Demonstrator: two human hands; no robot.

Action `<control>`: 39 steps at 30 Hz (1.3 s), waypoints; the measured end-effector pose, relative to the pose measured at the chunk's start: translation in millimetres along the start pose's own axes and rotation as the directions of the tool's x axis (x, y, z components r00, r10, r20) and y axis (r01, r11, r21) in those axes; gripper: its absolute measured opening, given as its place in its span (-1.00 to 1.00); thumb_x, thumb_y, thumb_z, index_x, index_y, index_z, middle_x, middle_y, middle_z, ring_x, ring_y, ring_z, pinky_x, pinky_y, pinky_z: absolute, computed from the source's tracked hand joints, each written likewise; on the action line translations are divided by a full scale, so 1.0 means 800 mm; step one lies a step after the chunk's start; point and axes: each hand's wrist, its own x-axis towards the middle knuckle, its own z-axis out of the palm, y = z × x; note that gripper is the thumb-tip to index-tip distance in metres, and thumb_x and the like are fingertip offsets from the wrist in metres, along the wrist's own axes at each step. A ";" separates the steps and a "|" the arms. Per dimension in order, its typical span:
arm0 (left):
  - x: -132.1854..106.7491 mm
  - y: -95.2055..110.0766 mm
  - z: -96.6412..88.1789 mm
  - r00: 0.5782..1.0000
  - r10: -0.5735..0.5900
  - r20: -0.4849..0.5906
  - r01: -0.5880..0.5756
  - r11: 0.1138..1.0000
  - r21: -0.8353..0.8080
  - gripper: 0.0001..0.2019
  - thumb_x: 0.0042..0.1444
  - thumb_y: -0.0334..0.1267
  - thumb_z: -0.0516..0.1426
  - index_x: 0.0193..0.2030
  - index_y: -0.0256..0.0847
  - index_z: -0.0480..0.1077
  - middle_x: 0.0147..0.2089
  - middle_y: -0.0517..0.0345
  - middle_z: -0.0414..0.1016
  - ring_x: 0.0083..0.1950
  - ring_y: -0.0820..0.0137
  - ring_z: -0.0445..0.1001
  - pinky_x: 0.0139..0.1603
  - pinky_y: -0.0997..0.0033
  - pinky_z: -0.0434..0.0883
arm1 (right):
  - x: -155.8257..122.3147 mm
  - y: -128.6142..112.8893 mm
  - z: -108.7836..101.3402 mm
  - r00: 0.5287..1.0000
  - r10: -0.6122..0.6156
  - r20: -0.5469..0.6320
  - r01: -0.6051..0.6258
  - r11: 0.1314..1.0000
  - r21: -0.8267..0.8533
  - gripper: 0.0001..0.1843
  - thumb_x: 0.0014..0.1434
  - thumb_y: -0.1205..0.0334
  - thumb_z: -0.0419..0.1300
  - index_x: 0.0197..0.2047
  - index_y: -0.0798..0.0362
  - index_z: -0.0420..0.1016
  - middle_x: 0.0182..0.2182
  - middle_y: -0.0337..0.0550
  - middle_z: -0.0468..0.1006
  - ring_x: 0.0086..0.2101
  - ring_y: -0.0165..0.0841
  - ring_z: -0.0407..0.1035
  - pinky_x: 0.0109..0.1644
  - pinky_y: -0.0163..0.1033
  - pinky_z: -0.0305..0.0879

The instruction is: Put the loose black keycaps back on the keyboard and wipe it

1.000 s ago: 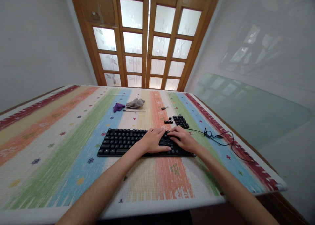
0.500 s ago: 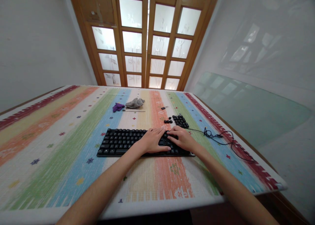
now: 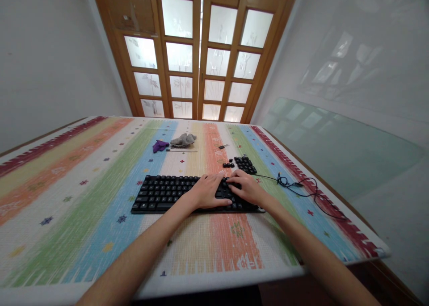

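Note:
A black keyboard lies flat on the striped tablecloth, its right half partly covered by my hands. My left hand rests across it, fingers stretched toward the far edge and thumb spread to the right along the keys. Beside it, my right hand bends over the right part of the keyboard. Its thumb and forefinger come together at the keys near my left fingertips; whatever they grip is too small to make out. Just beyond the keyboard lie a cluster of black keycaps and several loose keycaps.
A black cable runs in loops to the right. Farther back are a grey cloth, a purple cloth, a thin stick and a small dark wire-ended tool. Glazed wooden doors stand behind the table.
Both hands stay nearly in place on the keyboard, with only slight shifts of the right fingers. The view has moved very slightly.

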 end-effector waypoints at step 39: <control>-0.002 0.002 -0.004 1.000 0.026 0.001 -0.026 1.000 -0.011 -0.28 0.13 0.25 0.14 0.28 -0.16 0.17 0.29 -0.15 0.37 0.31 0.02 0.33 0.30 0.02 0.20 | -0.011 -0.002 0.006 0.993 0.012 -0.118 -0.001 0.996 0.094 -0.83 0.30 0.35 0.15 -0.16 0.01 0.59 -0.21 -0.05 0.60 -0.17 -0.23 0.49 -0.03 -0.07 0.45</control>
